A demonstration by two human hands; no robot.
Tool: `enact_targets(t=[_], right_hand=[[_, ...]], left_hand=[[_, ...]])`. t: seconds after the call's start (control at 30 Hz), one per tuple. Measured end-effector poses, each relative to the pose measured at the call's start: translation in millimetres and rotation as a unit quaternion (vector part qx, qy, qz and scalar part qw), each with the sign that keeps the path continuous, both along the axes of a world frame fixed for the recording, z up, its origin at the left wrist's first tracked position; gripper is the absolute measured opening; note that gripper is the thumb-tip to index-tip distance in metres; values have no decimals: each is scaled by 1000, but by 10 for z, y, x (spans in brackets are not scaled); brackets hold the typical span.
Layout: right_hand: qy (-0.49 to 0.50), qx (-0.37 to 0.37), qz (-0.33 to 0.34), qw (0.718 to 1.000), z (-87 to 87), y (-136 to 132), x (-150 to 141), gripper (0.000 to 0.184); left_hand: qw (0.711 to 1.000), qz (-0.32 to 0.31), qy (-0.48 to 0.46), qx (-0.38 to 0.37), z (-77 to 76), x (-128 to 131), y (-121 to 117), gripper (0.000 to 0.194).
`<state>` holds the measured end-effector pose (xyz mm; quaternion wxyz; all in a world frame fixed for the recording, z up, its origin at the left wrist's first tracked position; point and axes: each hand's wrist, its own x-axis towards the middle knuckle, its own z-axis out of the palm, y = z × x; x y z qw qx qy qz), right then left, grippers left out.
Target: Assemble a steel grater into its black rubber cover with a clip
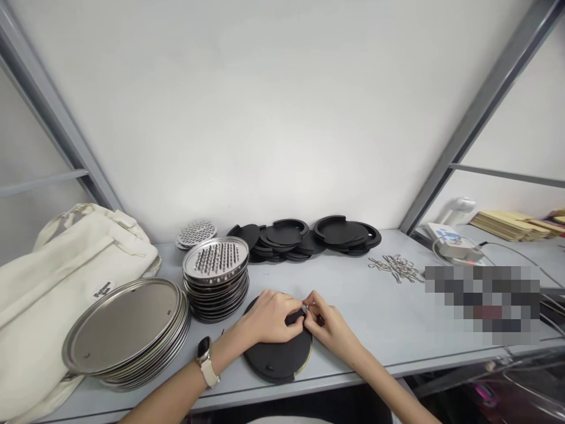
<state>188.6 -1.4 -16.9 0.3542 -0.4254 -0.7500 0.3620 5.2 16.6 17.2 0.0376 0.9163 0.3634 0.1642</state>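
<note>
A round black disc (278, 356) with a raised edge lies on the grey table in front of me, a thin yellowish line showing along its right rim. My left hand (274, 318) rests over its upper part, thumb and forefinger closed on a small black strip (295, 317) that belongs to or sits on the disc. At the strip's right end, my right hand (325, 325) has its fingertips pinched together, touching the left fingertips. Whatever tiny piece they pinch is too hidden to name. A pile of small wire clips (397, 268) lies farther right.
Black round plastic parts (286, 235) line the wall. To the left stand a stack of round metal grater plates (216, 262), a stack of large metal discs (128, 324) and a cream bag (70, 259). At right are a white box (448, 238) with cables and yellowish sheets (503, 225).
</note>
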Motion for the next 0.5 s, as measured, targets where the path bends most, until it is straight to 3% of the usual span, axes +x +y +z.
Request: enact_targets(t=[0.17,0.5], right_hand=[[9,-3,-18,1000,-1,9,18,2],[39,-24,-3,999,-21,10,38,16]], left_hand=[[1000,-3,1,-1,-9,0,1,15],[1000,3,4,0,27,13,3,16]])
